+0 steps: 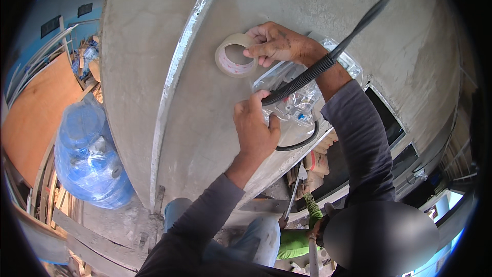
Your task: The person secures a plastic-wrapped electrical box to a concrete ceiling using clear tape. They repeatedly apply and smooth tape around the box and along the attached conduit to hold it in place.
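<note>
A roll of clear packing tape hangs from the fingers of my right hand, which grips its right rim. Lower down, my left hand is closed at the lower end of a black corrugated conduit; its farther fingers are hidden. The conduit slants up to the right and surrounds a twisted black cable. Behind it lies a clear plastic bag with small metal and plastic fittings inside. A thin black cable loops below the bag towards my left hand.
A grey cement surface with a bright metal strip lies under my hands. Blue wrapped containers, an orange board and planks are at left. Below right, a person in green holds a long-handled tool.
</note>
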`<state>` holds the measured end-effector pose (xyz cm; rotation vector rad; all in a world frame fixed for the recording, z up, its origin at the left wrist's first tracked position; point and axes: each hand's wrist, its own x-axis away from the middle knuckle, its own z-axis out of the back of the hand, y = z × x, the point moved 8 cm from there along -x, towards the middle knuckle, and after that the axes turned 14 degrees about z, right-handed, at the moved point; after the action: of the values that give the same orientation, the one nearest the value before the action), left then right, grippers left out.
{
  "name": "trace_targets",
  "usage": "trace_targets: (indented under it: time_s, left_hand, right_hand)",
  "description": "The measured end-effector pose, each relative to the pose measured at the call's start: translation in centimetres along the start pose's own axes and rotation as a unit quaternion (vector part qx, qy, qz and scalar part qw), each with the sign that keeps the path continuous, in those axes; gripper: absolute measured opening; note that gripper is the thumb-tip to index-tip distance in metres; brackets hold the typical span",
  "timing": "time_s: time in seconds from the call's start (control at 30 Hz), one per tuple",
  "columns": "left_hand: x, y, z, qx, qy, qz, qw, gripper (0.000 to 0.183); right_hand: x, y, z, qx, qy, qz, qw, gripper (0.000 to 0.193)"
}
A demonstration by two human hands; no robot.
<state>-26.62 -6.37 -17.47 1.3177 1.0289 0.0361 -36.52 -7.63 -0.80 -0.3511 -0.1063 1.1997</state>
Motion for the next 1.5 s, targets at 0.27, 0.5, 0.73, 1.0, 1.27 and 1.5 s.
trace_targets:
  time_s: [0.27, 0.5, 0.73, 1.0, 1.27, 1.5]
  left_hand:
    - [0.9, -1.5, -0.4, 0.089, 0.061, 0.007, 0.994, 0.052]
    - [-0.7, -3.5, -2.4, 0.179, 0.031, 0.049, 0.982, 0.030]
    - [-1.7, -5.4, -3.9, 0.301, -0.046, 0.067, 0.950, 0.030]
    - [-1.9, -4.5, -1.6, 0.269, 0.009, -0.042, 0.962, 0.033]
    - [-2.9, -6.1, -2.8, 0.293, -0.050, -0.017, 0.955, 0.035]
    - [-4.6, -7.3, -4.1, 0.224, -0.159, 0.030, 0.961, 0.031]
  right_hand:
    - [-0.2, -0.8, 0.4, 0.036, -0.022, 0.011, 0.999, 0.042]
    - [0.9, -1.0, 0.8, 0.008, -0.004, -0.023, 1.000, 0.049]
    - [0.9, -1.7, 0.1, 0.012, -0.047, -0.033, 0.998, 0.052]
    - [2.1, -1.2, 1.0, 0.136, -0.007, -0.080, 0.987, 0.046]
    - [2.7, 0.5, 1.4, 0.343, -0.076, -0.049, 0.935, 0.037]
    - [2.0, -1.0, 2.0, 0.509, -0.040, -0.015, 0.860, 0.027]
